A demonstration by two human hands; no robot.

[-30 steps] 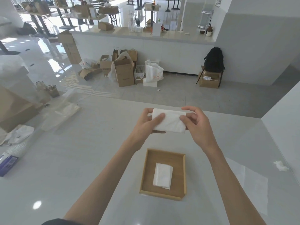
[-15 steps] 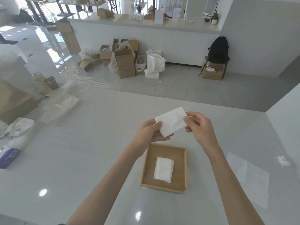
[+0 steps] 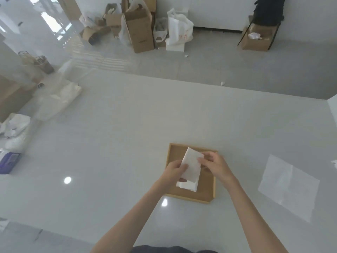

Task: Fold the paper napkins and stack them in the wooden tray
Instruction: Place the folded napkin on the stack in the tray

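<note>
Left hand (image 3: 174, 170): I'm seeing it pinching the folded napkin (image 3: 191, 164) by its left edge.
Right hand (image 3: 217, 166): pinching its right edge.
Folded napkin: hanging over the wooden tray (image 3: 207, 189), above a stacked napkin (image 3: 188, 186) lying inside.

Both forearms are bare from elbow to wrist, long and slim, ending in the left hand (image 3: 173, 171) and the right hand (image 3: 218, 166). At six o'clock, a strip of dark grey-blue clothing (image 3: 171, 249) fills the lower edge.
</note>
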